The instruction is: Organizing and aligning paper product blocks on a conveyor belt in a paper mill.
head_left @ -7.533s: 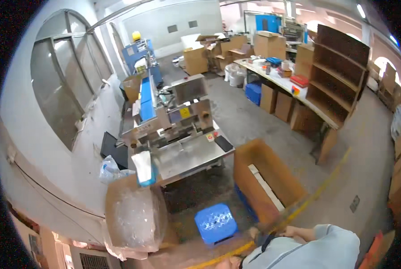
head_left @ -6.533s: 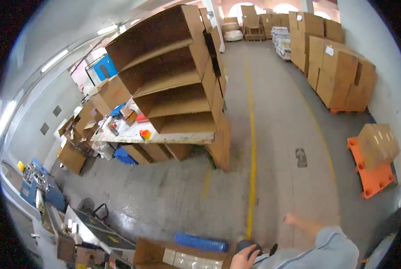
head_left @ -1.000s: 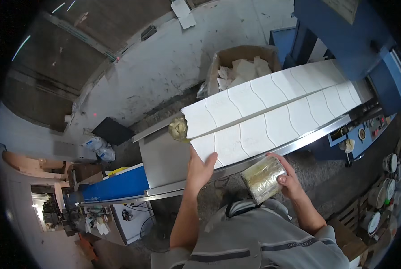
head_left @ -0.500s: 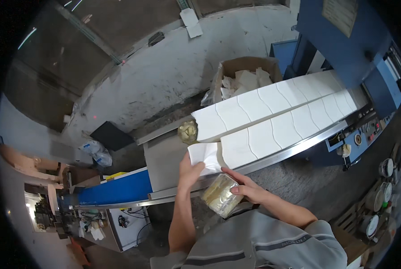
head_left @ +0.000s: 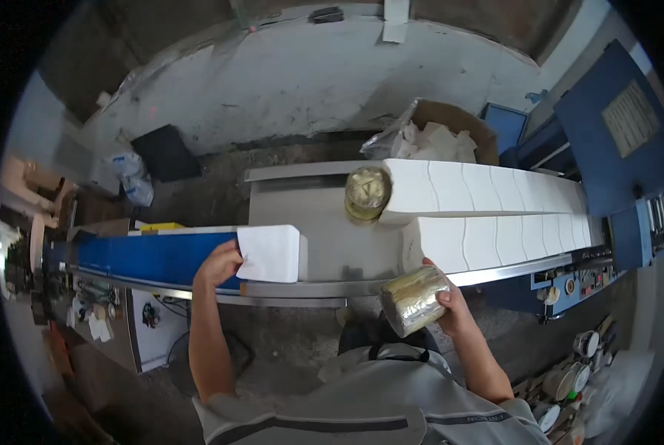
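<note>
My left hand [head_left: 217, 264] grips a white stack of folded tissue [head_left: 270, 253] and holds it at the end of a blue conveyor belt [head_left: 154, 254]. My right hand [head_left: 451, 304] holds a gold-wrapped cylinder [head_left: 413, 300] near the front edge of the steel table [head_left: 324, 230]. A second gold cylinder [head_left: 367, 193] stands on the table against the end of the far row of white tissue stacks [head_left: 488, 189]. A nearer row of tissue stacks [head_left: 495, 241] lies just beyond my right hand.
A cardboard box with white scraps [head_left: 443, 137] sits behind the table. A blue machine [head_left: 614, 148] stands at the right with a control panel [head_left: 569, 282] below it. A black tray [head_left: 165, 152] and plastic bag [head_left: 132, 178] lie on the floor by the wall.
My left hand pulled one white stack off the near row and carried it left onto the blue belt. My right hand moved the gold cylinder right, back toward the near row's end.
</note>
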